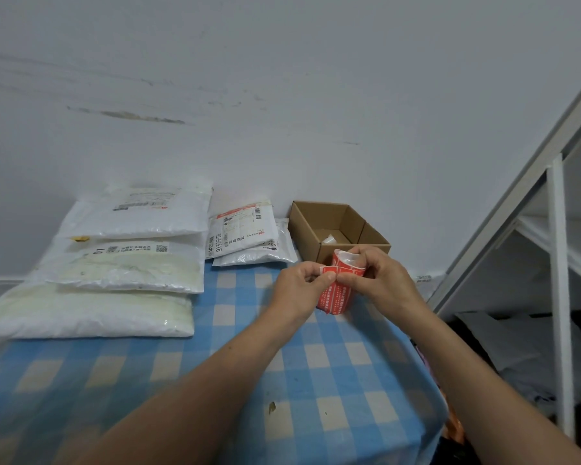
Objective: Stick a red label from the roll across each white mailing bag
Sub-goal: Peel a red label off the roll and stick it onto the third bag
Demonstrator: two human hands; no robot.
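Observation:
The red label roll (335, 298) is held upright above the checked table, in front of the cardboard box. My right hand (379, 280) grips the roll from the right, fingers curled over its top. My left hand (299, 286) pinches the loose end of a red label (326, 270) at the roll's upper left. Several white mailing bags lie at the back left: a large stack (128, 263) of three and a smaller pile (245, 236) with printed address labels beside it.
An open brown cardboard box (316, 226) stands against the wall behind my hands, something white inside it. The blue and white checked tablecloth (215, 357) covers the table. A white metal shelf frame (557, 263) rises at the right, with dark clutter under it.

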